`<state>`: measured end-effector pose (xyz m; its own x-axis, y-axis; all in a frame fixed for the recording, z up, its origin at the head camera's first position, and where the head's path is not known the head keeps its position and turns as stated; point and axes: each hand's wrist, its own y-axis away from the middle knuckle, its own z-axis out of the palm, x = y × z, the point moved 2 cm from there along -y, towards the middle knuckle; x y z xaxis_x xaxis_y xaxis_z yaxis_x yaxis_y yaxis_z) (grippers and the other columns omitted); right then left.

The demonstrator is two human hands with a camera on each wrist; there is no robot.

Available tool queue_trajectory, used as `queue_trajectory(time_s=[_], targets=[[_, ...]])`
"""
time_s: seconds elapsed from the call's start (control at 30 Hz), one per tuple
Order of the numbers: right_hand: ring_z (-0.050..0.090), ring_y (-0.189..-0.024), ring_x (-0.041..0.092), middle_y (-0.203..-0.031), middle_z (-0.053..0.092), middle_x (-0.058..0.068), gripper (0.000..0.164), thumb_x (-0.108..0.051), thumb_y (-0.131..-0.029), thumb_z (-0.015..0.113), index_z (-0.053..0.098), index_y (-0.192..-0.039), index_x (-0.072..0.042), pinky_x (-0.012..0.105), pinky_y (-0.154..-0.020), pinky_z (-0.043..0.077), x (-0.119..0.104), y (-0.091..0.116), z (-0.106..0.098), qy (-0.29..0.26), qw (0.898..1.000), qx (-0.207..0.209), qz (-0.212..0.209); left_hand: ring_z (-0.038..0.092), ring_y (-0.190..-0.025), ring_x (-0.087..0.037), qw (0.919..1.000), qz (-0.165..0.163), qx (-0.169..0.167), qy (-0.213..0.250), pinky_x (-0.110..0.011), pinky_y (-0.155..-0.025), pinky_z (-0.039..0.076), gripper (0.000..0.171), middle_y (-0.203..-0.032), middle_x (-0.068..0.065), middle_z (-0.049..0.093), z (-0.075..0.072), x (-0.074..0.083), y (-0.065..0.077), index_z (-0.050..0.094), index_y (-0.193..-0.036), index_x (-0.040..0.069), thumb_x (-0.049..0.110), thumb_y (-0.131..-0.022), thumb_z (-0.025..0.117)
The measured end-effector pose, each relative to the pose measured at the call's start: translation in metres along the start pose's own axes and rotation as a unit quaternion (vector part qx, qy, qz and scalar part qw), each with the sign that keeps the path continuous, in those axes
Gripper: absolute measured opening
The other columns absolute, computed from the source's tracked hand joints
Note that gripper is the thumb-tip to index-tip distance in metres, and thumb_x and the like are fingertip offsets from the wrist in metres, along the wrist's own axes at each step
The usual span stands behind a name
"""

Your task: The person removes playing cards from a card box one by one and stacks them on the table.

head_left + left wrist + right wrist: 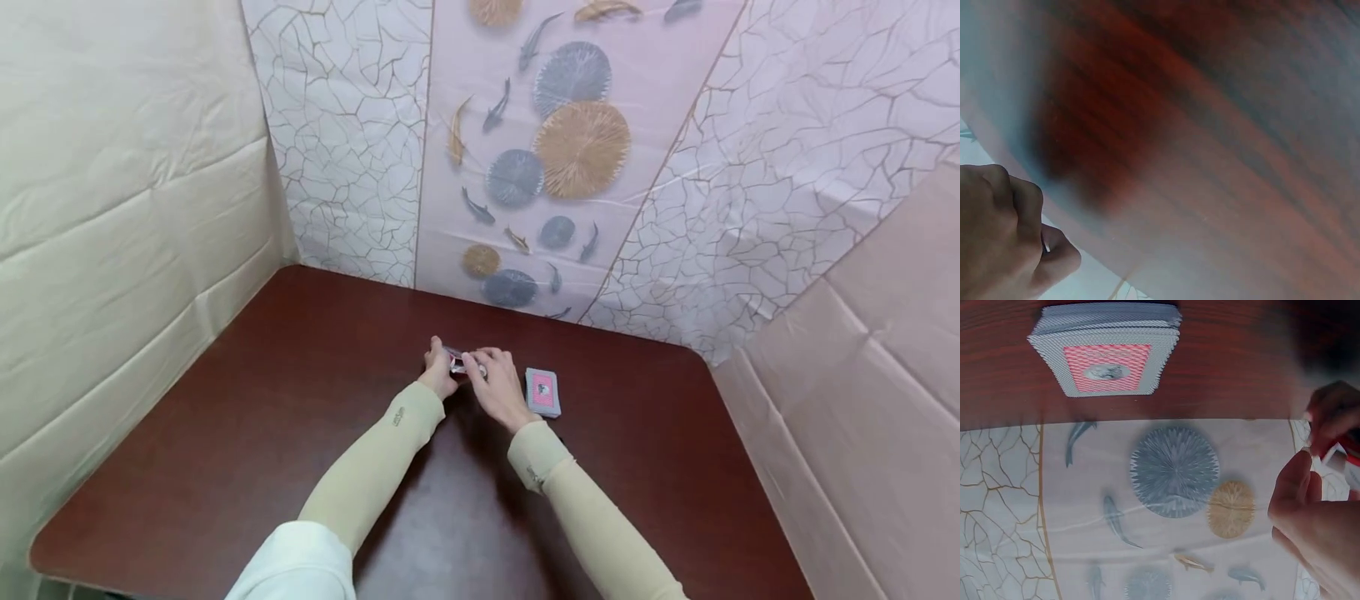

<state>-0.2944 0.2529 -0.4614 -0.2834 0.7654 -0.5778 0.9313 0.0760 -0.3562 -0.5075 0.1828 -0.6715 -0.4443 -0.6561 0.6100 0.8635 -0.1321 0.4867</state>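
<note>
In the head view my left hand (438, 373) grips a small red-and-white carton (456, 364) above the far middle of the table. My right hand (497, 387) meets it from the right, its thumb and fingertips pinching the white flap (1334, 454) at one end. The left wrist view has only the back of the left hand (997, 231), fingers curled, with a sliver of the carton between them. A squared deck of playing cards (542, 392) with pink-and-grey backs lies just right of the right hand. Fingers cover much of the carton.
The dark red-brown table (225, 467) runs back to a wall cloth (517, 233) printed with fish and round leaves. Pale padded panels (135, 233) close in the left and right sides.
</note>
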Motion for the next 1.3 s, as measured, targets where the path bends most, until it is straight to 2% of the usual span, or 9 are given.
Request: queue_trajectory(time_s=[0.07, 0.13, 0.33, 0.4, 0.63, 0.77, 0.93, 1.2, 1.3], targets=[[0.048, -0.117, 0.033, -0.127, 0.059, 0.018, 0.043, -0.038, -0.102, 0.043, 0.068, -0.118, -0.007, 0.047, -0.101, 0.039, 0.0, 0.003, 0.006, 0.0, 1.0, -0.011, 0.001, 0.054, -0.112, -0.026, 1.0, 0.001, -0.004, -0.007, -0.044, -0.091, 0.051, 0.076, -0.131, -0.009, 0.046, -0.004, 0.006, 0.027, 0.012, -0.149, 0.024, 0.07, -0.092, 0.034], [0.047, -0.118, 0.033, -0.128, 0.058, 0.019, 0.044, -0.038, -0.102, 0.042, 0.067, -0.119, -0.005, 0.047, -0.102, 0.039, -0.001, 0.009, 0.011, -0.004, 0.999, -0.032, 0.006, 0.055, -0.11, -0.025, 0.9999, -0.008, 0.002, -0.012, -0.044, -0.089, 0.051, 0.08, -0.13, -0.009, 0.047, -0.014, 0.006, 0.039, 0.013, -0.149, 0.023, 0.073, -0.09, 0.035], [0.046, -0.119, 0.032, -0.13, 0.057, 0.019, 0.05, -0.043, -0.103, 0.039, 0.066, -0.12, -0.005, 0.047, -0.103, 0.038, -0.002, 0.009, 0.015, 0.0, 0.999, -0.045, 0.003, 0.056, -0.111, -0.026, 0.9998, -0.02, -0.008, 0.003, -0.046, -0.086, 0.053, 0.093, -0.134, -0.011, 0.046, -0.034, 0.001, 0.016, 0.02, -0.149, 0.021, 0.079, -0.081, 0.046], [0.047, -0.119, 0.031, -0.13, 0.058, 0.018, 0.051, -0.043, -0.103, 0.039, 0.067, -0.119, -0.005, 0.047, -0.102, 0.039, -0.002, 0.005, 0.011, 0.003, 0.999, -0.04, -0.002, 0.055, -0.114, -0.027, 0.9997, -0.019, -0.014, 0.01, -0.048, -0.089, 0.052, 0.088, -0.134, -0.012, 0.046, -0.027, 0.008, 0.019, 0.02, -0.149, 0.021, 0.077, -0.085, 0.042], [0.037, -0.132, 0.032, -0.147, 0.044, 0.015, 0.052, -0.046, -0.103, 0.034, 0.064, -0.126, -0.011, 0.05, -0.109, 0.034, -0.002, -0.016, 0.0, 0.048, 0.995, -0.082, 0.007, 0.058, -0.111, -0.023, 0.9978, -0.026, -0.058, 0.019, -0.041, -0.094, 0.051, 0.075, -0.123, -0.012, 0.055, 0.019, 0.041, 0.075, 0.04, -0.136, 0.009, 0.069, -0.093, 0.035], [0.029, -0.138, 0.038, -0.153, 0.034, 0.02, 0.056, -0.051, -0.102, 0.03, 0.064, -0.127, -0.013, 0.056, -0.112, 0.027, -0.006, -0.03, -0.003, 0.077, 0.989, -0.128, 0.011, 0.058, -0.115, -0.024, 0.9954, -0.019, -0.089, 0.028, -0.039, -0.097, 0.05, 0.078, -0.126, -0.012, 0.057, 0.029, 0.043, 0.06, 0.043, -0.137, 0.006, 0.07, -0.091, 0.039], [0.027, -0.137, 0.041, -0.154, 0.03, 0.024, 0.054, -0.049, -0.101, 0.036, 0.061, -0.13, -0.011, 0.058, -0.11, 0.026, -0.006, -0.028, -0.008, 0.068, 0.983, -0.172, 0.016, 0.057, -0.117, -0.025, 0.9935, -0.023, -0.109, 0.023, -0.041, -0.098, 0.049, 0.081, -0.127, -0.013, 0.058, 0.021, 0.032, 0.038, 0.043, -0.137, 0.005, 0.07, -0.089, 0.044], [0.035, -0.131, 0.035, -0.15, 0.04, 0.018, 0.044, -0.039, -0.095, 0.059, 0.064, -0.125, -0.009, 0.05, -0.107, 0.035, 0.009, -0.002, -0.022, 0.032, 0.99, -0.137, 0.005, 0.05, -0.124, -0.03, 0.9941, -0.034, -0.103, 0.007, -0.046, -0.105, 0.043, 0.086, -0.136, -0.022, 0.048, 0.027, 0.008, 0.051, 0.03, -0.143, -0.003, 0.068, -0.094, 0.032], [0.037, -0.13, 0.031, -0.148, 0.045, 0.016, 0.045, -0.041, -0.09, 0.065, 0.068, -0.121, -0.009, 0.047, -0.107, 0.037, 0.012, 0.003, -0.026, 0.02, 0.993, -0.114, 0.006, 0.047, -0.128, -0.033, 0.997, -0.02, -0.074, -0.005, -0.047, -0.106, 0.042, 0.084, -0.142, -0.023, 0.041, 0.029, 0.006, 0.052, 0.021, -0.149, 0.001, 0.066, -0.096, 0.03]])
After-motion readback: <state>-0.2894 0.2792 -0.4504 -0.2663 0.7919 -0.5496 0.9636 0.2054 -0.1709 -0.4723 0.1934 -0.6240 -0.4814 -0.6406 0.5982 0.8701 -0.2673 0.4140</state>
